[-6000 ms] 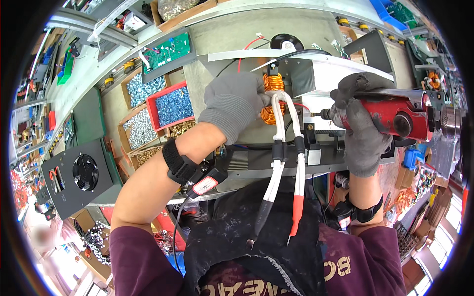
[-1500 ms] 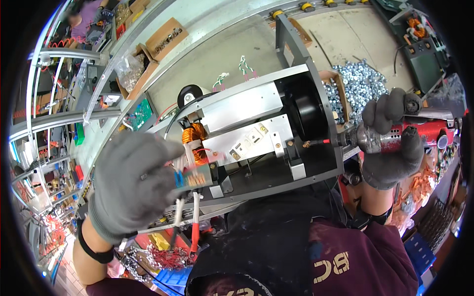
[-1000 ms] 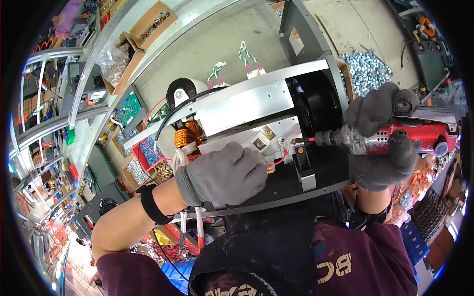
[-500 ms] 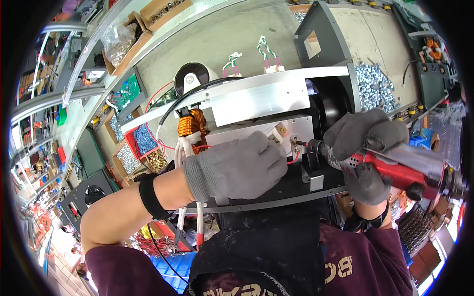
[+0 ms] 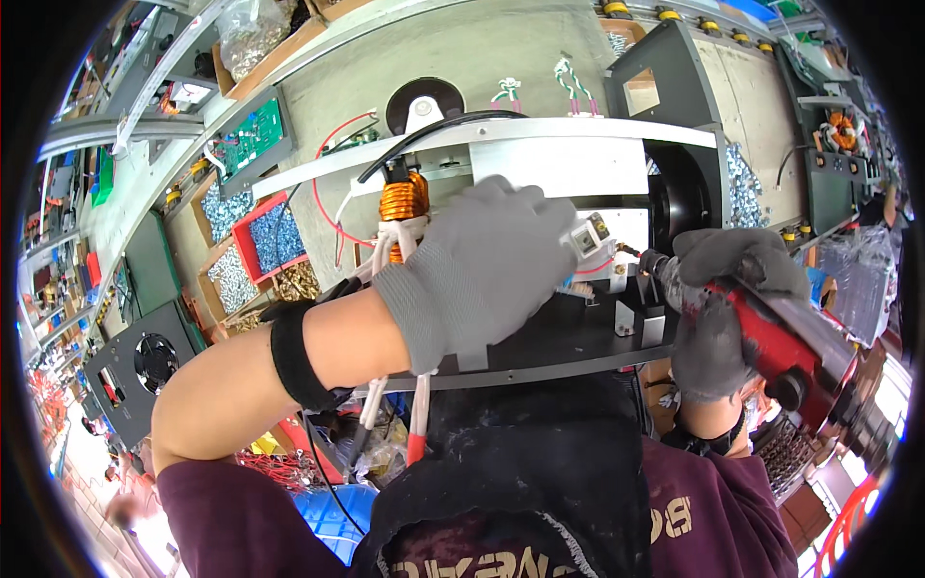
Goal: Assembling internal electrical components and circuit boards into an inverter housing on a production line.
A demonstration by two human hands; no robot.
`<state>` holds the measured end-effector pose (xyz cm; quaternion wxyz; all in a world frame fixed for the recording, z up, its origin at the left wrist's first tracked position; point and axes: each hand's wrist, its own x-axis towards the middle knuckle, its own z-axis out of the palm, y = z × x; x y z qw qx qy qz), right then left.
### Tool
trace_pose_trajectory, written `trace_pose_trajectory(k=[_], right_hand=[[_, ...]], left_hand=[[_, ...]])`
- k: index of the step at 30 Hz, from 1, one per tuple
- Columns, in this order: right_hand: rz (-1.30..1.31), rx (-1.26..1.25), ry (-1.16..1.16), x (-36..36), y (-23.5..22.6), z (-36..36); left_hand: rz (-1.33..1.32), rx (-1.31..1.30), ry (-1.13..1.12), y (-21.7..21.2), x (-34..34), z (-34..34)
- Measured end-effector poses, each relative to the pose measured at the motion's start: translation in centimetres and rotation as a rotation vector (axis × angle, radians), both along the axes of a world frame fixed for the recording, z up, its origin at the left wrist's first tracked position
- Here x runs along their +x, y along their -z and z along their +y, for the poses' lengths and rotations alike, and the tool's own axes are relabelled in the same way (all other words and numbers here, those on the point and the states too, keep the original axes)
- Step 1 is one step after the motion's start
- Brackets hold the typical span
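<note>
My left hand (image 5: 496, 270), in a grey glove, is over the middle of a metal chassis (image 5: 540, 371). Its fingers are curled and their tips hidden. Beside them is a small white block (image 5: 586, 238) with metal terminals; whether they pinch it is hidden. My right hand (image 5: 718, 337), also gloved, is wrapped round a red power screwdriver (image 5: 785, 332). The driver's bit points left, its tip just right of the white block. A copper-wound coil (image 5: 403, 200) stands left of my left hand, with thick white leads below it. A thin red wire passes under the block.
A silver plate (image 5: 568, 178) and a black round part (image 5: 674, 197) lie behind the hands. Left are a red bin (image 5: 252, 252) of small blue parts and a green circuit board (image 5: 252, 135). A dark upright panel (image 5: 665, 72) stands far right, near loose screws (image 5: 744, 188).
My left hand has risen away from me, and the white block appears more tilted beside it. The bit tip has come off the metal fitting it touched. The whole view has shifted slightly.
</note>
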<state>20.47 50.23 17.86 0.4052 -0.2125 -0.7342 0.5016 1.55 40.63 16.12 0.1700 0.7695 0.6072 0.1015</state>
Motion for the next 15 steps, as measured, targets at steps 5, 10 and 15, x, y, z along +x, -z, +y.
trace_pose_trajectory(k=[5, 10, 15], right_hand=[[0.075, 0.003, 0.014, -0.9, 0.2, -0.4], [0.044, 0.002, -0.007, -0.7, 0.5, -0.7], [0.068, -0.009, 0.026, -0.5, 0.4, -0.4]], left_hand=[[-0.34, -0.302, -0.281, 0.9, -1.8, 0.3], [-0.574, -0.69, -0.366, -0.4, -3.2, 2.6], [-0.507, -0.695, -0.328, -1.4, -3.0, 4.0]])
